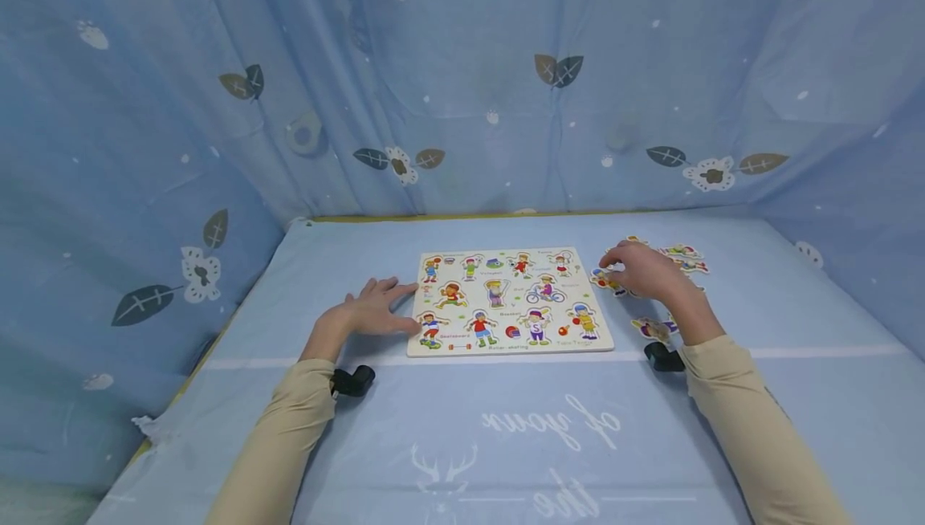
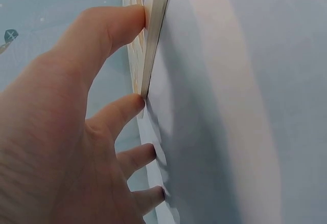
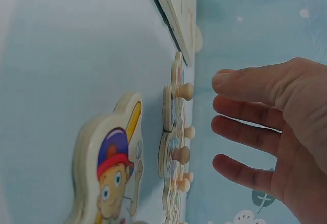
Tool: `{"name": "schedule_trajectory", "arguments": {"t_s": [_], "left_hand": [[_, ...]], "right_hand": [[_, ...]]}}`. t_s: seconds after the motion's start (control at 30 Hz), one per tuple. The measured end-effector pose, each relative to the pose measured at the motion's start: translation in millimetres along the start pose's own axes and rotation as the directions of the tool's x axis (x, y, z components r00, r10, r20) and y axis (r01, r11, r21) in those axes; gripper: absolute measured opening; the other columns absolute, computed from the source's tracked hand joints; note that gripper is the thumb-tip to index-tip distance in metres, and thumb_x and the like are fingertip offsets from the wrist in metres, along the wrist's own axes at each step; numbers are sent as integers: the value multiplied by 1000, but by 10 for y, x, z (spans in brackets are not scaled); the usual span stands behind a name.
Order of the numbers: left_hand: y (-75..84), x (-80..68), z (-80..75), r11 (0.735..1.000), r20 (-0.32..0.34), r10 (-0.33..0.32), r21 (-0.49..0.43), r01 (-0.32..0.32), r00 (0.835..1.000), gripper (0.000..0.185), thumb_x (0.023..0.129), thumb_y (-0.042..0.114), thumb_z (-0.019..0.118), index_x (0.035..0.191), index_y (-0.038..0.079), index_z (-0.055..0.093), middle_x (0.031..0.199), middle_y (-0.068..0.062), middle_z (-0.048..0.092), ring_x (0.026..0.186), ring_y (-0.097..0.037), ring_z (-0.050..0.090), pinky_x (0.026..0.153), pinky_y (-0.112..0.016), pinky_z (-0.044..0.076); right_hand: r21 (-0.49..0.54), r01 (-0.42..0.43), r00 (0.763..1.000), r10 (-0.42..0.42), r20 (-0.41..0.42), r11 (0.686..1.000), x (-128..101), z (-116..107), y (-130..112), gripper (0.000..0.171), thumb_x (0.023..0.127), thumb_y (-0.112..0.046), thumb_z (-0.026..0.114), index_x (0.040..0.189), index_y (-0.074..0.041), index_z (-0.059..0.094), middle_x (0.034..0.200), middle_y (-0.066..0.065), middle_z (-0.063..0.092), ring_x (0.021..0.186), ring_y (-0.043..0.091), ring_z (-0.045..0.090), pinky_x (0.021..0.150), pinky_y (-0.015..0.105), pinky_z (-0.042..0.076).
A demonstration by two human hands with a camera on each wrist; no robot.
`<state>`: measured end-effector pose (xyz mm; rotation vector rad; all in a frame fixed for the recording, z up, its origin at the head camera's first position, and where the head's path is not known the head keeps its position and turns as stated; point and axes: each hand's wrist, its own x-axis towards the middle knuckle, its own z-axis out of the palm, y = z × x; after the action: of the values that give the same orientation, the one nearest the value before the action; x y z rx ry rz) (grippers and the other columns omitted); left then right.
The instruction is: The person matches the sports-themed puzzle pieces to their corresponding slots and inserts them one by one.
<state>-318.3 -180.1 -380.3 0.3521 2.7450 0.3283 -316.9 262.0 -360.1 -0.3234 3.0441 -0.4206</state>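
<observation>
Wooden puzzle board (image 1: 509, 300) touches the flat left hand (image 1: 370, 312); right hand (image 1: 645, 270) (grip loose, holding nothing) hovers over pegged pieces (image 3: 173, 132).

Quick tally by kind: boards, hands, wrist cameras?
Puzzle board: 1
Hands: 2, left hand and right hand
Black wrist cameras: 2, and
Total: 5
Loose pieces are partly hidden, so uncounted.

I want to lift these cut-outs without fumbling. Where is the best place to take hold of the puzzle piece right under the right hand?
Probably by its small wooden peg. The puzzle piece lies flat on the blue cloth, so its edges offer little purchase, while the peg stands up from its face. Come straight down from above with the right hand, whose fingers hover open over it, and pinch the knob.
</observation>
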Motion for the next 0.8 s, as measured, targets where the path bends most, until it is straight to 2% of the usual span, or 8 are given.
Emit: {"name": "schedule_trajectory", "arguments": {"t_s": [0.3, 0.53, 0.8], "left_hand": [[6, -8, -1, 1000, 3, 0, 1, 0, 1000, 88, 85, 59, 64, 158, 25, 28, 164, -17, 15, 150, -46, 2, 112, -75, 8], [-6, 18, 4, 1000, 8, -7, 2, 7, 1000, 89, 85, 61, 63, 158, 26, 27, 165, -16, 14, 150, -46, 2, 112, -75, 8], [-4, 4, 1, 1000, 7, -7, 9, 7, 1000, 88, 86, 61, 63, 158, 26, 26, 165, -16, 13, 150, -46, 1, 112, -74, 7]], "right_hand": [[-12, -11, 1000, 11, 17, 1000, 12, 30, 88, 28, 94, -11, 63, 118, 1, 69, 113, 20, 63, 94, 31, 59, 83, 51, 51], [-29, -13, 999, 14, 30, 999, 3, 5, 93, 30, 94, -14, 65, 120, 0, 68, 122, 25, 60, 108, 40, 57, 91, 58, 48], [-17, -21, 999, 21, 37, 1000, 43, 67, 113, 29, 93, -12, 66, 120, -1, 70, 119, 22, 61, 103, 36, 58, 86, 54, 51]]}}
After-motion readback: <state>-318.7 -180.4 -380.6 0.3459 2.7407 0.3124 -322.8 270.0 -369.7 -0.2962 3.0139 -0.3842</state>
